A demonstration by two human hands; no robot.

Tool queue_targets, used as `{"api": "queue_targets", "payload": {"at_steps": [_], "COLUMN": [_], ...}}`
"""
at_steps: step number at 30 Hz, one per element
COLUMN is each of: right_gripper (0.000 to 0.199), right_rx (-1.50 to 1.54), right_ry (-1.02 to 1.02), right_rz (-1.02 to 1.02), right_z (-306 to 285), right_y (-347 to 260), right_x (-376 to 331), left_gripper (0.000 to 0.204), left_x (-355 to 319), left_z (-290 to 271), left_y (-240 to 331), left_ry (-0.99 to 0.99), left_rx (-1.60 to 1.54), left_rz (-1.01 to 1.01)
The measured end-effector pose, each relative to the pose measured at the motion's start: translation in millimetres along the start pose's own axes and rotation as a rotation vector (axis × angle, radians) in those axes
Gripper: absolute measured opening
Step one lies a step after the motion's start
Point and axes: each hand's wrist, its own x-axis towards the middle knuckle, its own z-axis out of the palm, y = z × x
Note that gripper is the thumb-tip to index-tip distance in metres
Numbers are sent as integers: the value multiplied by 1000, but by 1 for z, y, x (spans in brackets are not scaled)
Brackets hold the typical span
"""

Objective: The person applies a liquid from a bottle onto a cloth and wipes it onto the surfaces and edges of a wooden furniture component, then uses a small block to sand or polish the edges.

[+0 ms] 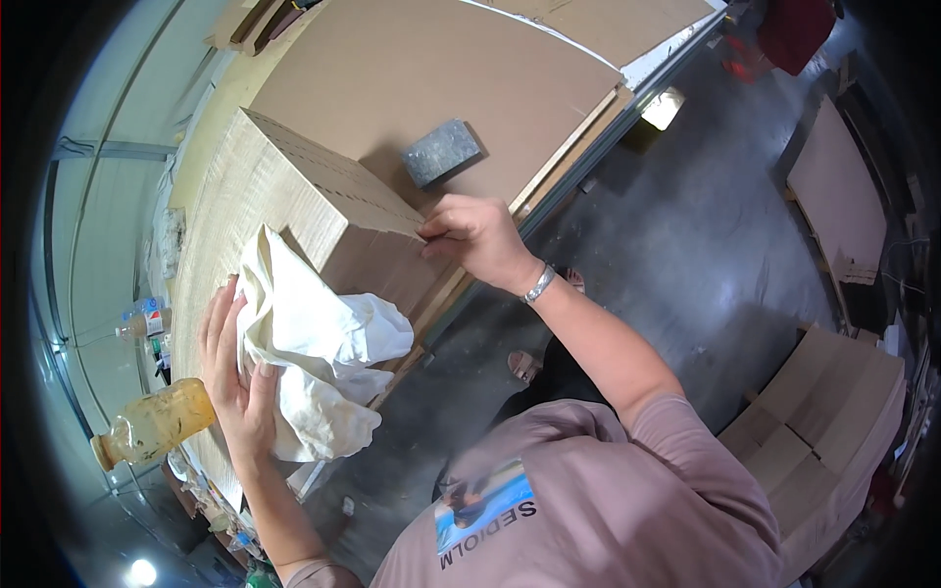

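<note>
My left hand (230, 367) grips a crumpled white cloth (314, 343) and presses it against the side of a thick stack of corrugated cardboard sheets (284, 186) lying on a workbench. My right hand (478, 238), with a silver bracelet at the wrist, pinches the near corner of that stack between thumb and fingers. The cloth drapes over the stack's lower edge and hides part of it.
A grey rectangular block (441, 152) lies on a large brown board (431, 69) behind the stack. A plastic bottle of yellow liquid (157, 421) and a clear bottle (147, 318) stand at the left. Cardboard boxes (833, 412) and a flat board (838, 196) lie on the dark floor at the right.
</note>
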Motion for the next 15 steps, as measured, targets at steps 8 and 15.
{"api": "queue_targets", "payload": {"at_steps": [8, 15], "right_gripper": [22, 27], "right_rx": [-321, -318], "right_ry": [-60, -148], "right_rz": [-125, 28], "right_z": [1, -1], "right_y": [-7, 7], "right_x": [-3, -20], "left_gripper": [38, 46], "left_x": [-15, 6], "left_z": [-12, -76], "left_y": [3, -19], "left_ry": [316, 667], "left_rx": [-163, 268], "left_rz": [-268, -138]}}
